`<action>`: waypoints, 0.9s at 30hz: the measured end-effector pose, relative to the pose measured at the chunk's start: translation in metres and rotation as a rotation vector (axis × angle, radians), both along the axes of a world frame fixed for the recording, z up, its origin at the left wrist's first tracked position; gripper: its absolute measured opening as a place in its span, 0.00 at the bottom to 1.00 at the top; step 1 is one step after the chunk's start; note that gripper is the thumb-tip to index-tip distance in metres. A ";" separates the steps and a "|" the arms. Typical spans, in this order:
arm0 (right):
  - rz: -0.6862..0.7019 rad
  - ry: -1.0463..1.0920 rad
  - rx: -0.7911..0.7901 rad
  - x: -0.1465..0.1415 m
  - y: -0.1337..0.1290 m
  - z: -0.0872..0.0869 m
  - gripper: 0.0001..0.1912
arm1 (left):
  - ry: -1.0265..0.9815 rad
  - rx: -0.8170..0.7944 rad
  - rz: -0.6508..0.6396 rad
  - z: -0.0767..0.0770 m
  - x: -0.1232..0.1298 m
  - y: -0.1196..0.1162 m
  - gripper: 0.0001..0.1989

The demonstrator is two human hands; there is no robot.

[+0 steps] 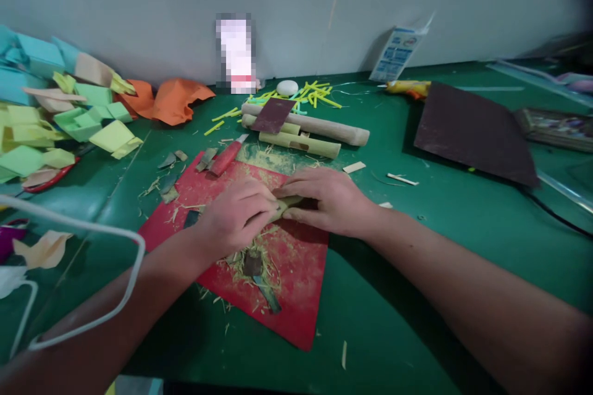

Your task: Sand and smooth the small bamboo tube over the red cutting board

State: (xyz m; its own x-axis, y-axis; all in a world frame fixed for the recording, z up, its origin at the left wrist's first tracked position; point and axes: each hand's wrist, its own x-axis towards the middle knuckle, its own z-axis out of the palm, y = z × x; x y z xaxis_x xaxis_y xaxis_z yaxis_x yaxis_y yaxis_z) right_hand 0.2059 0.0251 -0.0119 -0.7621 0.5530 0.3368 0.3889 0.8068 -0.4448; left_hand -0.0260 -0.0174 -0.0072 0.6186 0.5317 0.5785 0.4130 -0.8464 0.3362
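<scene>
Both hands meet over a red mat (301, 296) and grip a short piece of bamboo (288, 202). My left hand (243, 213) is closed at its left end, fingers curled over it. From the other side my right hand (324, 200) wraps it between thumb and fingers. Much of the bamboo is hidden by the fingers. Shavings and dark bark strips (266, 293) lie on the mat just below. A red-handled knife (227, 157) rests at the mat's upper edge. Behind the hands lie cut bamboo tubes (324, 126), with a dark square of sandpaper (273, 115) on them.
Folded paper pieces (92, 105) and orange paper (173, 102) crowd the left. A phone-like bright screen (236, 52) leans on the wall. Yellow strips (319, 95) lie at the back. A large dark sheet (472, 129) lies right. A white cable (134, 278) loops over the left forearm.
</scene>
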 end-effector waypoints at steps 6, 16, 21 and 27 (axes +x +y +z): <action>0.010 -0.009 0.001 0.000 0.001 0.000 0.13 | 0.046 0.032 -0.004 -0.002 -0.003 -0.002 0.05; -0.002 -0.027 -0.008 -0.001 0.001 0.001 0.13 | 0.110 0.087 0.019 -0.001 -0.003 -0.006 0.06; 0.001 -0.032 -0.019 -0.001 0.001 0.002 0.12 | 0.128 0.112 0.019 -0.004 -0.002 -0.004 0.06; 0.001 -0.037 -0.009 -0.002 0.002 0.002 0.12 | 0.101 0.108 0.029 -0.002 0.001 -0.002 0.05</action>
